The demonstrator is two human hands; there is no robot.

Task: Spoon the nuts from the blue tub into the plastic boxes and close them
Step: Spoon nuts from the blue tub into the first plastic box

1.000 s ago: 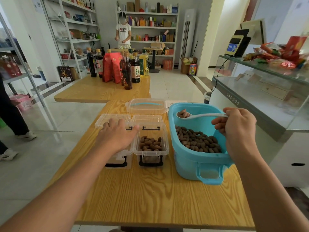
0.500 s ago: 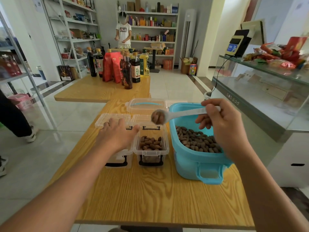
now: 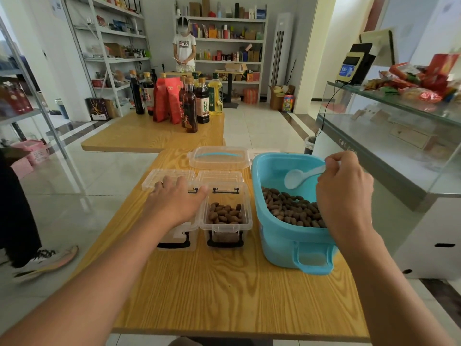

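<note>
Single head view, looking forward and down over wooden table (image 3: 224,295), close; shop shelves (image 3: 224,41) far behind

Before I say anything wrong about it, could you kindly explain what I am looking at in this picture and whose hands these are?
There is no machine here: a person wears a wide-angle camera on the head, so you look forward and down along both arms. On the wooden table stand a blue tub of nuts and two clear plastic boxes. The right box is open and partly filled. The left hand rests flat on the left box. The right hand pinches a white spoon, empty, inside the tub above the nuts. A larger clear lid lies behind the boxes. Further back are bottles, shelves and another person.
</note>
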